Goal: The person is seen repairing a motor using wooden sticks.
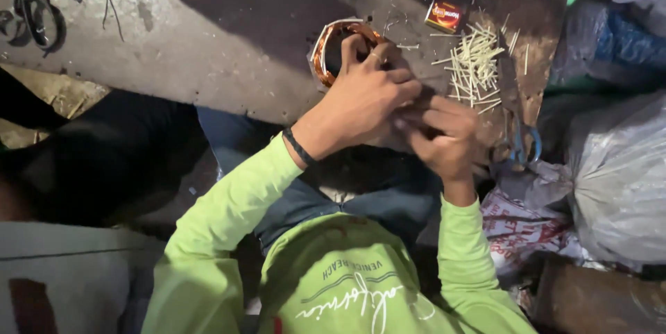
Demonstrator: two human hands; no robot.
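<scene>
Between the person's knees, on the grey floor (208, 63), sits a copper wire coil (331, 46), a round ring of orange-brown winding with a pale wrapped edge, and everything else is best placed from it. The left hand (361, 98) lies over the coil's near side, fingers curled through its hollow and closed on the winding, apparently to keep the ring from turning. Just right of the coil and a little nearer the body, the right hand (444, 133) meets the left, its fingertips pinched together on something too small to make out. Right of the coil lies a loose heap of thin pale sticks (475, 67), near enough to pick from without shifting. Beyond those, further from the body, rests a small matchbox (444, 16). Scissors (517, 147) with blue handles lie right of the right hand, beside grey plastic sacks (617, 174).
</scene>
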